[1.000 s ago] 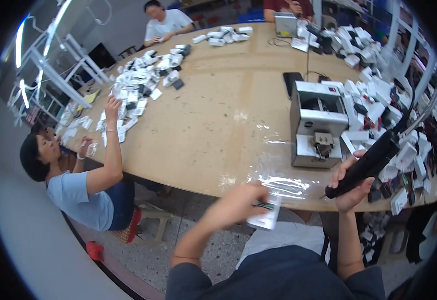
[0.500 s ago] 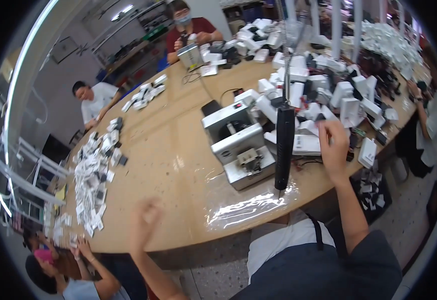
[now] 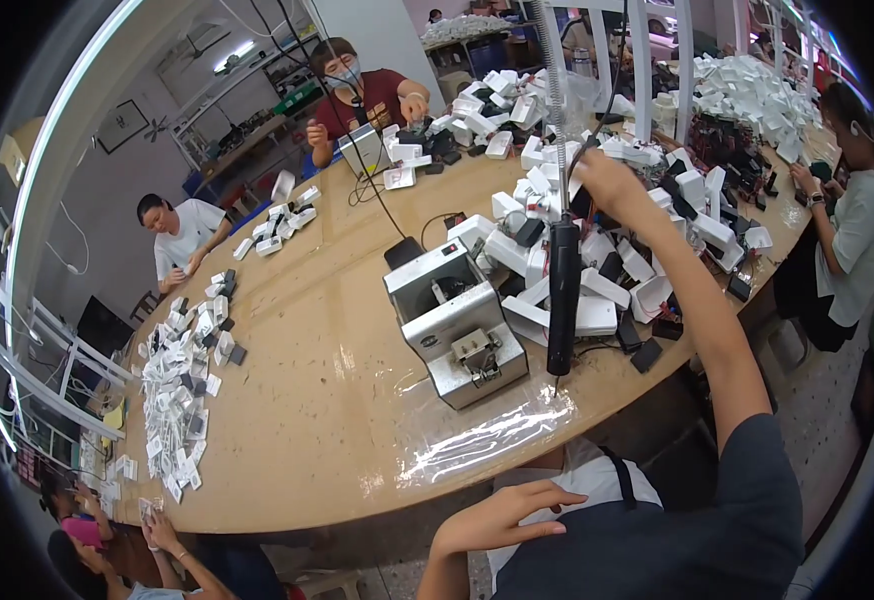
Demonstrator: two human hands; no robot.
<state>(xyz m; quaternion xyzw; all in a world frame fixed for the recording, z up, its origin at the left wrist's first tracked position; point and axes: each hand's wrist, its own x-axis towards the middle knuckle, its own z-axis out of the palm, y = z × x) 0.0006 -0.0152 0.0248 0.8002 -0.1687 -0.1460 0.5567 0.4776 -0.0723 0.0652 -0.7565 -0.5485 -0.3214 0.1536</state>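
Busy workshop, big wooden table [image 3: 287, 330]. Left hand [image 3: 502, 520] hovering open at 6 o'clock, holding nothing. Right hand [image 3: 597, 180] gripping hanging black electric screwdriver [image 3: 563, 295] at 1 o'clock; its tip swinging beside grey machine [image 3: 454, 330], risking knocking white parts [image 3: 597, 300].

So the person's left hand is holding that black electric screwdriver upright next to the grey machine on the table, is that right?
Not quite: the head view shows the right hand gripping the black electric screwdriver, not the left. The left hand is open and empty, low near the table edge. The rest holds: the screwdriver hangs upright, tip down, next to the grey machine.
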